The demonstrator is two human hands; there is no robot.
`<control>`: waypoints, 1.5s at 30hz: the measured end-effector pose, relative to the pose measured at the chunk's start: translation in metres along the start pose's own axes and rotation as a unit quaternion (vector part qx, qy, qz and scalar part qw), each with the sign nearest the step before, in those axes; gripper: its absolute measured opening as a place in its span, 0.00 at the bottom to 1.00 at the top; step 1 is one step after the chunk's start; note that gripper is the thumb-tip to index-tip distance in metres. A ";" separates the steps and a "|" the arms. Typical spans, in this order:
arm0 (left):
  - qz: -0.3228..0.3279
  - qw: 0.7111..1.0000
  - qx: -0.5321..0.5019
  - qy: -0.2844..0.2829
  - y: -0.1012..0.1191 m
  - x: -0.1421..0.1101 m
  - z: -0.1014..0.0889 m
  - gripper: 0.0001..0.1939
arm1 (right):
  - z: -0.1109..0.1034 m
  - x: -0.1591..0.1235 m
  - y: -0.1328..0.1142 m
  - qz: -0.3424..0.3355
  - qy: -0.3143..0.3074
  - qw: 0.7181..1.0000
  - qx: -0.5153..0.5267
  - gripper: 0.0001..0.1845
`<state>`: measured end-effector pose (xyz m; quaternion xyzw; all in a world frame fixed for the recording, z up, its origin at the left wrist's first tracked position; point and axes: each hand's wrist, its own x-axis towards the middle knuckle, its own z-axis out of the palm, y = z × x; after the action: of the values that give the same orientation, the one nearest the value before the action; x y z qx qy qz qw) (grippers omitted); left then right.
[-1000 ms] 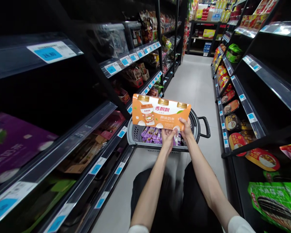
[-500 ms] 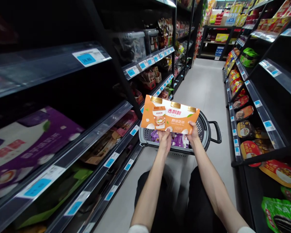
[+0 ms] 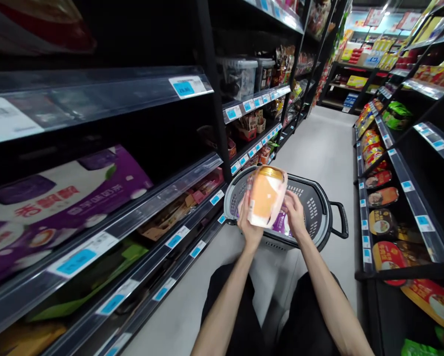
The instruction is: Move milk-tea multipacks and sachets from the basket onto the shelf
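Note:
An orange and white milk tea multipack [image 3: 268,195] is held over the basket, its narrow end facing me and a gold lid showing at the top. My left hand [image 3: 248,217] is closed around its left side. On the other side, my right hand [image 3: 293,210] has its bent fingers against the pack's edge. Below them stands a grey shopping basket [image 3: 316,190] on the floor, its black handle sticking out to the right. Purple packages [image 3: 281,223] lie inside the basket, partly hidden by the pack and my hands.
Left of me, a dark shelf holds a purple milk tea box [image 3: 69,202] behind price-tag rails [image 3: 84,257]. Shelves on the right carry noodle bowls [image 3: 390,257] and bagged food. The grey aisle floor [image 3: 326,143] runs ahead to a far display shelf [image 3: 350,86].
The milk tea pack has turned from its broad printed front to its narrow end. My left hand has shifted to its side. The view has swung slightly left.

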<state>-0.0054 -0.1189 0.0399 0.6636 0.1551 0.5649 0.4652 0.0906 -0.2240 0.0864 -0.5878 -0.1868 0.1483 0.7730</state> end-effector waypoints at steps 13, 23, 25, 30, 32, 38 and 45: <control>-0.097 0.982 -0.089 -0.136 -0.033 0.006 -0.028 0.11 | 0.001 -0.009 -0.001 0.121 -0.012 0.987 0.106 0.28; -0.098 0.992 0.046 0.058 -0.044 0.003 -0.014 0.56 | -0.030 0.024 0.021 0.065 0.023 0.989 0.133 0.26; -0.140 0.985 -0.042 0.089 -0.042 0.010 -0.017 0.62 | -0.039 0.030 0.022 0.058 0.029 0.988 0.139 0.26; -0.398 0.813 -0.415 0.092 -0.042 0.029 -0.019 0.35 | -0.057 0.041 0.026 0.062 0.018 0.989 0.134 0.24; -0.430 0.765 -0.475 0.062 -0.043 0.032 -0.015 0.26 | -0.059 0.043 0.027 0.068 0.012 0.991 0.118 0.25; -0.444 0.763 -0.466 0.064 -0.046 0.028 -0.004 0.23 | -0.060 0.050 0.033 0.084 0.019 0.993 0.086 0.23; -0.430 0.770 -0.468 0.058 -0.047 0.027 -0.006 0.23 | -0.061 0.054 0.036 0.085 0.022 0.993 0.082 0.22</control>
<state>0.0126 -0.0720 0.0182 0.1935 0.1673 0.3455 0.9029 0.1661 -0.2424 0.0431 -0.5390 -0.1064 0.2159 0.8072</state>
